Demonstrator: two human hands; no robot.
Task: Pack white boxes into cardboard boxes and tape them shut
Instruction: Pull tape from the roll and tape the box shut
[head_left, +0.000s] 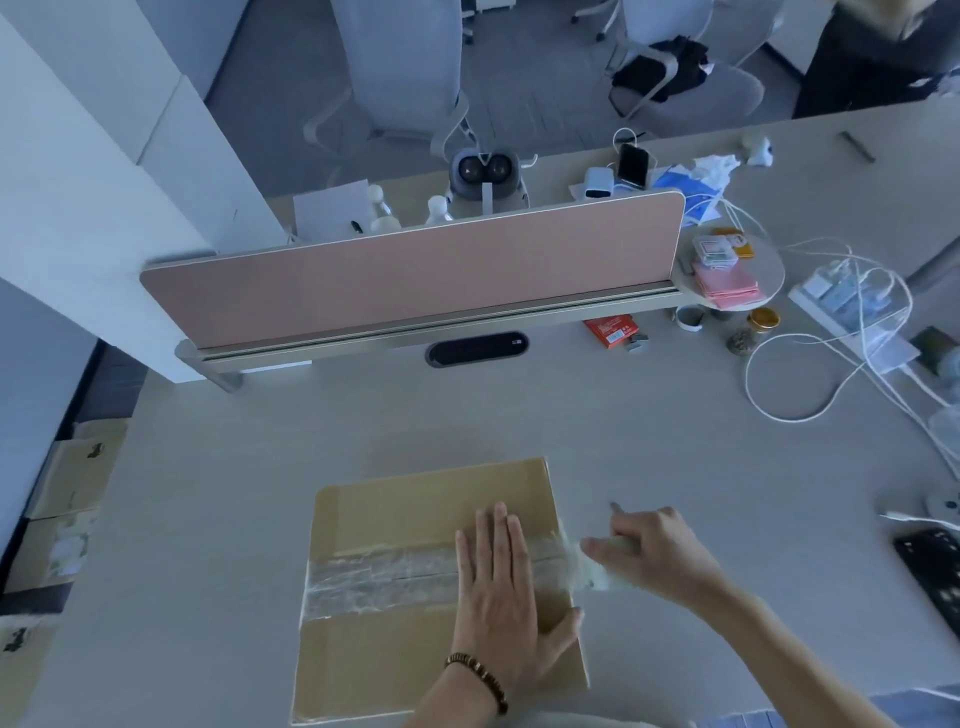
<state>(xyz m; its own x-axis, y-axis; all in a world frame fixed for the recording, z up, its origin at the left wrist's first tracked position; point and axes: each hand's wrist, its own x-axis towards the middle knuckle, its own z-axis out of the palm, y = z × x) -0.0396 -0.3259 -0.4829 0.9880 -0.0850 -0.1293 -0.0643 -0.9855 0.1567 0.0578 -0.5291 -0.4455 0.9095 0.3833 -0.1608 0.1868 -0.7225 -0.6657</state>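
A closed cardboard box (395, 525) lies flat on the desk in front of me. A strip of clear tape (379, 577) runs across its middle seam from the left edge to the right edge. My left hand (504, 587) presses flat, fingers together, on the tape near the box's right side. My right hand (649, 551) is just past the box's right edge, fingers closed on the blurred loose end of the tape (592, 571). A thin dark tip sticks up from that hand; I cannot tell what it is. No white boxes are in view.
A pink desk divider (415, 270) stands behind the box. White cables (810, 374), a power strip, a red packet (610, 330) and small jars lie at the right. A dark flat object (935, 577) sits near the right edge. More cardboard boxes (67, 483) stand on the floor at left.
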